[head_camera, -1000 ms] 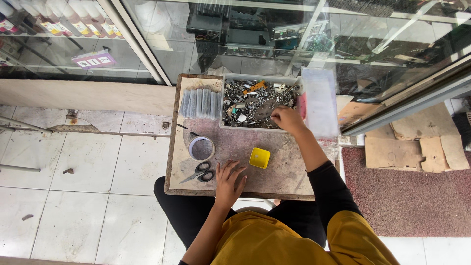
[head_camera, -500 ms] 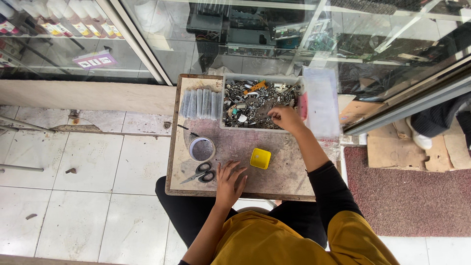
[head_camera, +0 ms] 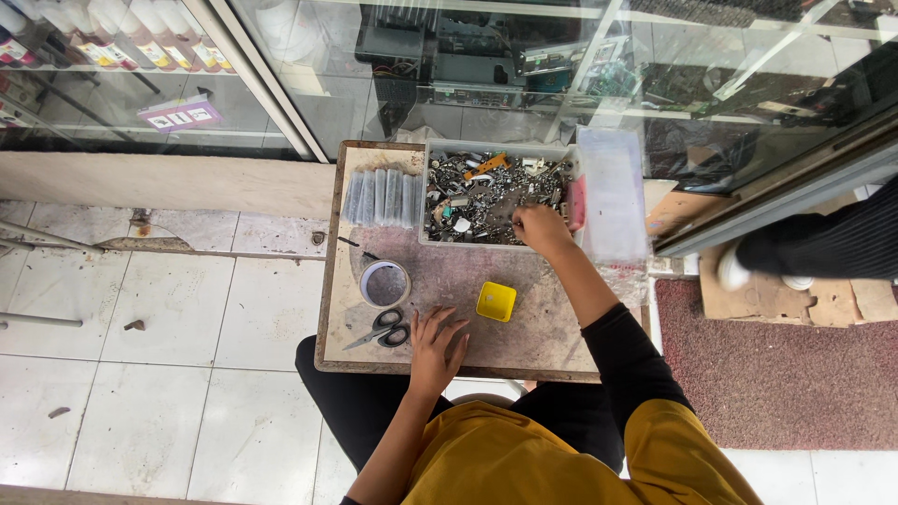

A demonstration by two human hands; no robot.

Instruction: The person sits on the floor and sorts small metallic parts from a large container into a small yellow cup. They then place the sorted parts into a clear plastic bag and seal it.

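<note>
Head view, landmark = clear bin (head_camera: 426, 201) of small metal scrap parts (head_camera: 477, 201), far edge of the tabletop (head_camera: 552, 327). Right hand (head_camera: 538, 227) is inside the bin's near right corner, fingers bunched down into the parts; its grip looks pinched, but can't tell on which piece. Left hand (head_camera: 435, 341) lies flat, fingers spread, on the tabletop well short of the bin, holding nothing. Yellow square cap (head_camera: 496, 301) sits between bin and left hand. Scissors (head_camera: 385, 330) just left of that hand, round tin (head_camera: 384, 282) beyond them.
</note>
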